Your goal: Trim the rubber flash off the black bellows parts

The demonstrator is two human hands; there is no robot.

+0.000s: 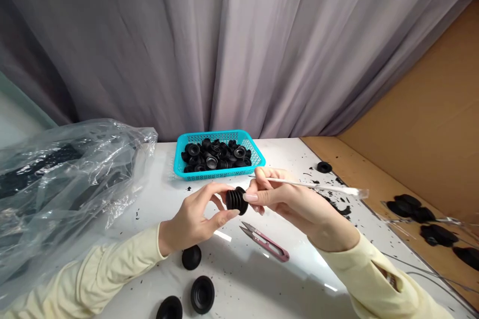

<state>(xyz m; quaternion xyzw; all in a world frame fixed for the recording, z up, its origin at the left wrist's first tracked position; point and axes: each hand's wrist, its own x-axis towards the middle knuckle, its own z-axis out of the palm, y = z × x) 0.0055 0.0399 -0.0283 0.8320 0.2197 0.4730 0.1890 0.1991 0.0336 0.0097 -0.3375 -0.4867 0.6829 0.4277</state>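
A small black ribbed rubber bellows (235,200) is pinched between the thumb and fingers of my left hand (200,214), over the middle of the table. My right hand (286,202) touches the bellows' right end with thumb and fingertips. Across that same hand lies a slim white-handled tool (322,186), its thin tip pointing left and a clear end at the right; the tip's exact kind is too fine to make out. Just below the hands rest pink thread snips (265,242), blades to the upper left.
Behind the hands stands a turquoise basket (219,176) of similar black bellows. Loose black pieces (202,294) lie at the front, and one rubber ring (324,167) at the right. Clear plastic bags (123,159) cover the left side. Black scraps (339,207) litter the table's right.
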